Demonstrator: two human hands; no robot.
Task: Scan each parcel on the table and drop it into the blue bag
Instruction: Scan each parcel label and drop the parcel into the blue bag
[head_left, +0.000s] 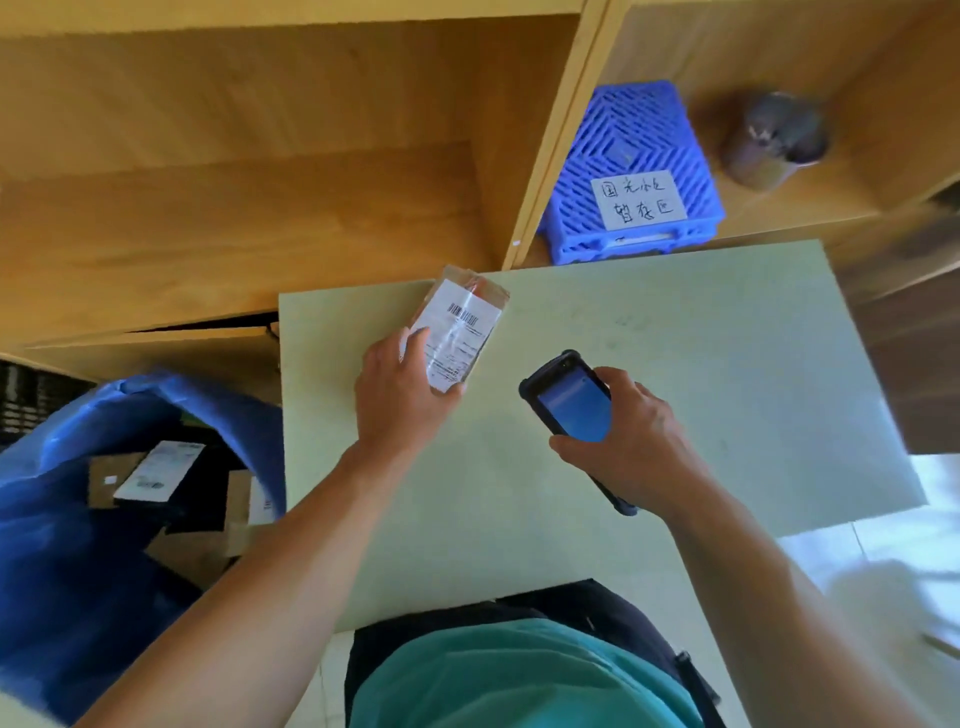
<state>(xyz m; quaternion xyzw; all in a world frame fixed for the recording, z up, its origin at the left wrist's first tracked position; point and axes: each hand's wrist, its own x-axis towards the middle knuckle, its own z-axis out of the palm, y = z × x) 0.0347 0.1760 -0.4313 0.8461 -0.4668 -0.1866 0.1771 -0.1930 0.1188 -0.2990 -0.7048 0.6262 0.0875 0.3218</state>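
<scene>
Parcel (457, 332): 1, small, film-wrapped, likely light and slippery; left hand (400, 395) grips its lower end, label up. Right hand (628, 431) clasps scanner (574, 410). Bag (67, 519) open beside bench (675, 374).

Your left hand (400, 395) holds the parcel (457, 332) over the table (675, 389), near its far left corner. Your right hand (634, 431) holds the scanner (569, 402) just right of the parcel, above the table's middle, the two apart. The bag (67, 519) stands off the table's left edge, with several parcels (161, 470) lying inside it. Behind the far edge stand shelves (260, 156); in the right compartment a basket (631, 171) sits just beyond the table's far edge, and a cup (774, 140) stands to its right.
</scene>
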